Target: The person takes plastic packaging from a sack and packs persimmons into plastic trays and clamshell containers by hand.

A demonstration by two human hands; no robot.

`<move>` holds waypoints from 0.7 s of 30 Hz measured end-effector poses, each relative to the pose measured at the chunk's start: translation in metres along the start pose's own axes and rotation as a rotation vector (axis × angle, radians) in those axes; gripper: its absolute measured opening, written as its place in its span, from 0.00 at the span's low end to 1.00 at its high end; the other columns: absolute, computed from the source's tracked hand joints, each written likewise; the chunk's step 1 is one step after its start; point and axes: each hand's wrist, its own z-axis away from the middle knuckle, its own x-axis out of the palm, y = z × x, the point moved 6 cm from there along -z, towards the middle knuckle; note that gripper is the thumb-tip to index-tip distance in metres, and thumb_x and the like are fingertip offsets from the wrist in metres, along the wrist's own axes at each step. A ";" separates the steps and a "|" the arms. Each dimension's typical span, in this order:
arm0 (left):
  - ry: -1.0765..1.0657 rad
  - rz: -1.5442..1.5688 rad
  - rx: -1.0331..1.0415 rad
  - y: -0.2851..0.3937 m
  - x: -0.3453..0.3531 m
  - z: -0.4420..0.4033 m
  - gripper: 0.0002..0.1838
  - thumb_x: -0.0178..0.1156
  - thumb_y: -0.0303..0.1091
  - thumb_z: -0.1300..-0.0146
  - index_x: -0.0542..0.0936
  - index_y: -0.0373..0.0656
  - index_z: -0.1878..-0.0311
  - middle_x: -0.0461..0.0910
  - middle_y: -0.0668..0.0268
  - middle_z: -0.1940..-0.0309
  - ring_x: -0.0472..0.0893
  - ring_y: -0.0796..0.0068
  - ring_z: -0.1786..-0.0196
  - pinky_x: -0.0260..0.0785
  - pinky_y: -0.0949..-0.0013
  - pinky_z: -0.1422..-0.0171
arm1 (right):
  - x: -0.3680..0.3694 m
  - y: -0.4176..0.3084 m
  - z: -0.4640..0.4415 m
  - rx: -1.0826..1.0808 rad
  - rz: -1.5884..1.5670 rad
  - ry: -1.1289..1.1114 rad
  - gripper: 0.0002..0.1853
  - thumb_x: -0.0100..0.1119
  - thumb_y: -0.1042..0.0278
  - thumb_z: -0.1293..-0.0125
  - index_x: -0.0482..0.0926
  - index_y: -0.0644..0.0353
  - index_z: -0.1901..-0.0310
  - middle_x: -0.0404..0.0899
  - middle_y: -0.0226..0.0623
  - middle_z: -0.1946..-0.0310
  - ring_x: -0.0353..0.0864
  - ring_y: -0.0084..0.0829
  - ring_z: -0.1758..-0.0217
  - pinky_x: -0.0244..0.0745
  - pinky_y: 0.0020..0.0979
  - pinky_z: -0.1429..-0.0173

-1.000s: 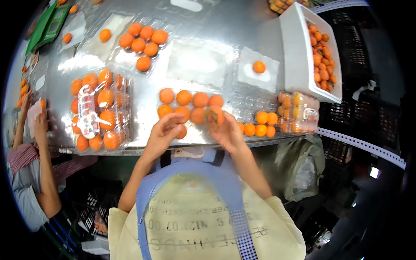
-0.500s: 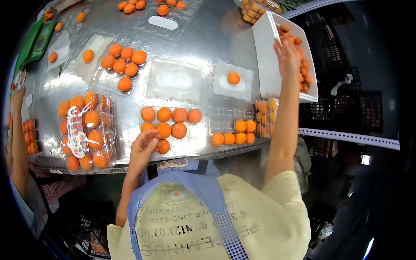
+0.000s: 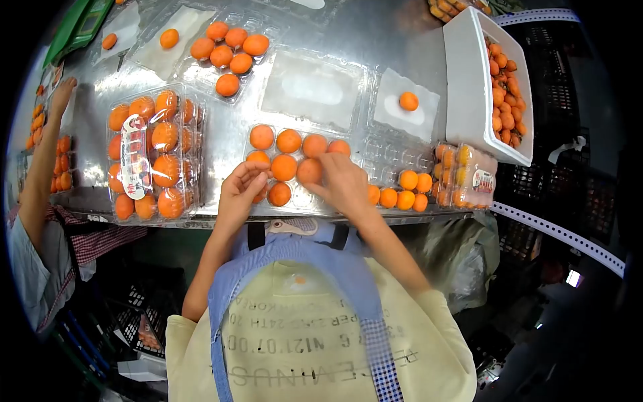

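Note:
A clear plastic tray (image 3: 297,196) with several orange fruits lies at the table's front edge. My left hand (image 3: 241,190) is at the tray's left side, its fingers curled beside an orange fruit (image 3: 260,194) at the lower left; whether it grips that fruit is unclear. My right hand (image 3: 343,182) reaches over the tray's right side, its fingertips at an orange fruit (image 3: 309,171) in the second row. Its palm and fingers hide the lower right compartments. The tray's open lid, with a white pad (image 3: 311,90), lies behind the fruits.
A white foam box (image 3: 465,90) of fruit stands at the right. Closed fruit packs (image 3: 165,137) lie to the left. An open tray (image 3: 395,157) with several fruits is right of my hands. At the far left is a co-worker's arm (image 3: 45,144). A green container (image 3: 77,30) sits at the back left.
My right hand went to the foam box and has come back over the tray. Another fruit now sits at the tray's lower left, by my left hand. The view has shifted too.

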 end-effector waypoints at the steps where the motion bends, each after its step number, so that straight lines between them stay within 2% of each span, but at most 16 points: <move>1: -0.007 -0.006 -0.001 -0.001 0.001 0.000 0.12 0.55 0.29 0.36 0.74 0.40 0.50 0.79 0.68 0.61 0.75 0.84 0.64 0.67 0.80 0.56 | 0.004 -0.003 0.003 -0.017 0.015 0.042 0.31 0.71 0.60 0.58 0.73 0.58 0.50 0.75 0.38 0.62 0.77 0.37 0.62 0.74 0.35 0.61; 3: -0.022 -0.015 0.001 -0.003 0.003 -0.002 0.12 0.56 0.29 0.36 0.75 0.41 0.50 0.79 0.67 0.61 0.75 0.85 0.64 0.67 0.80 0.57 | 0.012 -0.004 0.008 -0.030 0.043 0.087 0.33 0.72 0.58 0.61 0.72 0.60 0.51 0.72 0.36 0.56 0.74 0.36 0.56 0.74 0.34 0.61; 9: -0.025 -0.009 -0.011 -0.002 0.003 -0.001 0.12 0.56 0.30 0.36 0.74 0.41 0.50 0.79 0.67 0.61 0.75 0.84 0.64 0.68 0.80 0.57 | 0.016 -0.003 0.012 -0.090 -0.022 0.130 0.30 0.71 0.64 0.59 0.72 0.58 0.51 0.73 0.36 0.57 0.76 0.38 0.57 0.74 0.34 0.61; 12: -0.009 -0.003 -0.016 -0.004 0.000 -0.001 0.12 0.55 0.30 0.36 0.75 0.40 0.50 0.79 0.67 0.61 0.75 0.84 0.64 0.68 0.79 0.57 | 0.008 0.002 0.012 0.033 -0.141 0.090 0.25 0.69 0.67 0.53 0.73 0.58 0.51 0.74 0.36 0.58 0.76 0.33 0.59 0.74 0.31 0.63; 15: -0.004 0.018 -0.007 -0.003 -0.002 -0.001 0.11 0.55 0.29 0.36 0.75 0.40 0.50 0.79 0.67 0.61 0.75 0.84 0.64 0.67 0.79 0.56 | 0.015 0.020 0.021 0.309 -0.733 0.022 0.23 0.63 0.67 0.45 0.72 0.61 0.48 0.76 0.35 0.59 0.75 0.27 0.61 0.73 0.28 0.65; 18: 0.009 0.017 -0.002 -0.004 -0.004 -0.002 0.11 0.55 0.29 0.36 0.75 0.40 0.51 0.79 0.66 0.61 0.75 0.84 0.64 0.67 0.79 0.56 | 0.025 0.027 0.029 0.573 -1.403 -0.130 0.27 0.58 0.57 0.41 0.70 0.65 0.45 0.76 0.36 0.53 0.75 0.26 0.55 0.71 0.26 0.60; 19: 0.009 0.021 -0.002 -0.004 -0.003 -0.002 0.11 0.55 0.29 0.36 0.75 0.40 0.51 0.79 0.66 0.61 0.75 0.84 0.64 0.67 0.79 0.56 | 0.021 0.023 0.029 0.566 -1.509 -0.149 0.28 0.52 0.52 0.38 0.69 0.67 0.44 0.76 0.37 0.54 0.74 0.25 0.57 0.70 0.23 0.60; 21: 0.009 0.028 -0.003 -0.003 -0.002 -0.002 0.11 0.55 0.29 0.36 0.75 0.40 0.51 0.79 0.66 0.61 0.75 0.84 0.65 0.67 0.79 0.56 | 0.021 0.022 0.030 0.581 -1.695 -0.128 0.26 0.52 0.55 0.37 0.69 0.67 0.44 0.76 0.37 0.56 0.74 0.24 0.60 0.70 0.25 0.61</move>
